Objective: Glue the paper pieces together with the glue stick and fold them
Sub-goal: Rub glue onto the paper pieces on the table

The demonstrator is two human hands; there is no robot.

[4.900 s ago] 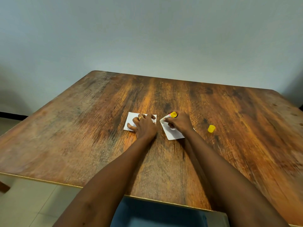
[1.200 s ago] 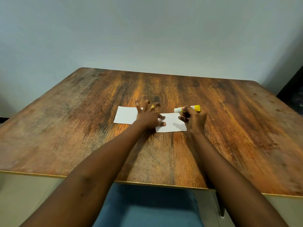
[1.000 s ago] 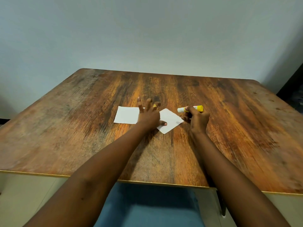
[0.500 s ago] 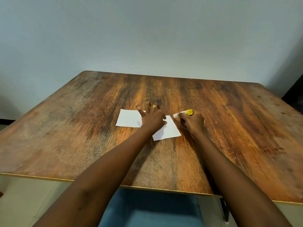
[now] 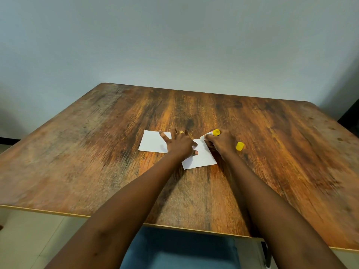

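I count two papers mid-table, the left paper point(image 5: 152, 142) and the right paper point(image 5: 202, 159); my left hand point(image 5: 180, 145) presses both, fingers spread. My right hand point(image 5: 221, 144) grips the one glue stick point(image 5: 212, 133) at the right paper's far corner, with one yellow cap point(image 5: 240, 146) just to the right.

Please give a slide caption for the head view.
Spread left hand pins a white paper piece to the wooden table; right hand holds the glue stick at its far corner.

Nothing is legible; the print on the glue stick point(image 5: 211, 133) is too small to read.
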